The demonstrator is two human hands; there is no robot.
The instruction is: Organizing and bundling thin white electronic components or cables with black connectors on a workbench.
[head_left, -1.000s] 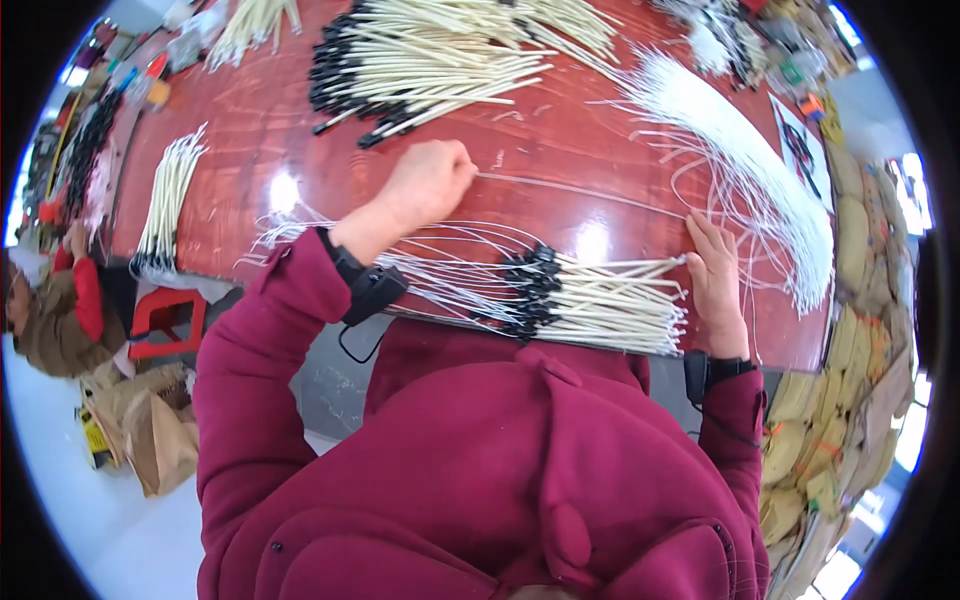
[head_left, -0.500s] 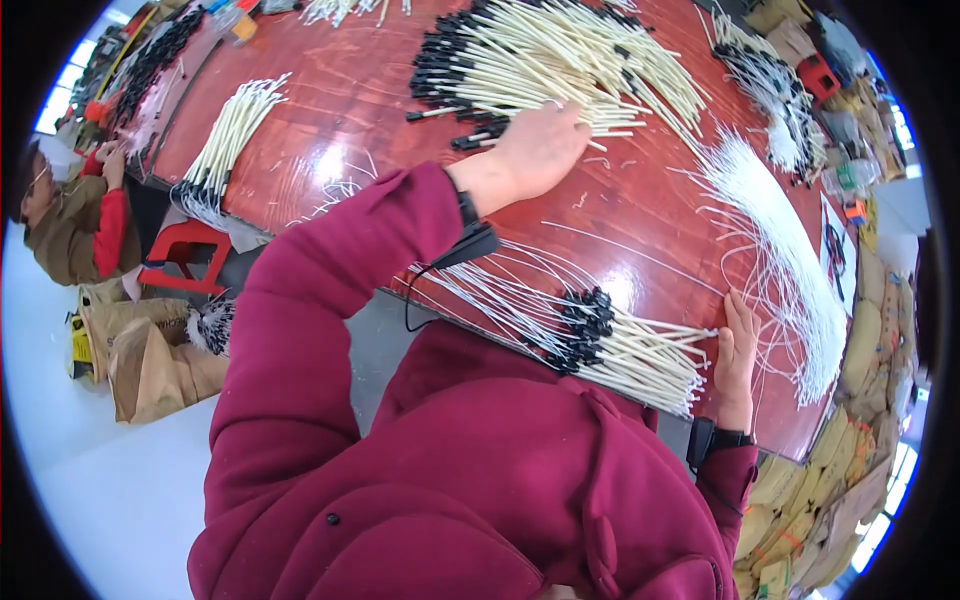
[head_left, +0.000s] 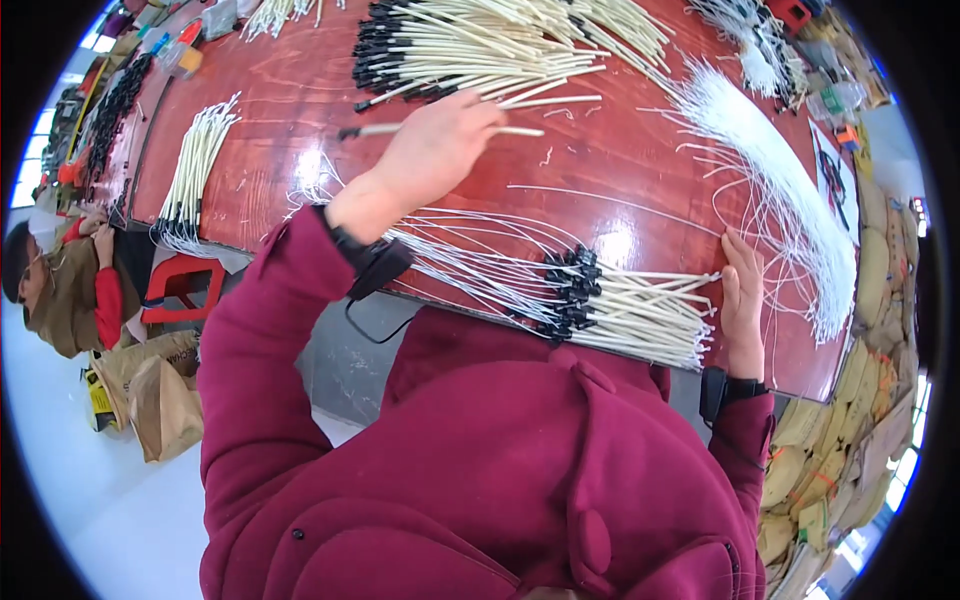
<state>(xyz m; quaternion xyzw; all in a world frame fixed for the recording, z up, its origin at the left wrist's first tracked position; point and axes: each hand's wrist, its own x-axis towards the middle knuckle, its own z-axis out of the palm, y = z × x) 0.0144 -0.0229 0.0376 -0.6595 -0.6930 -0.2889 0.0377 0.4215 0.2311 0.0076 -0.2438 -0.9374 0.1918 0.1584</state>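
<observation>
My left hand (head_left: 440,145) is closed over a cream-coloured tube with a black end (head_left: 520,131); it sticks out on both sides of the hand, its black end blurred by motion. Beyond it lies a big pile of similar tubes (head_left: 490,45). At the right, my right hand (head_left: 742,295) pinches the end of a thin white wire (head_left: 620,205), which stretches leftward across the table. Between my hands, near the front edge, rests a bundle of cream tubes (head_left: 650,315) with black ends and white wires trailing left. The right hand is beside its cream tips.
A heap of loose white wires (head_left: 775,190) covers the table's right side. Another tube bundle (head_left: 195,160) lies far left on the red table (head_left: 280,130). A person (head_left: 65,285) sits beyond a red stool (head_left: 185,290). Stacked sacks (head_left: 820,470) stand at the right.
My left hand has drawn back left from the pile, bringing one cream tube with it. My right hand keeps its place at the wire's end. The whole view has shifted slightly.
</observation>
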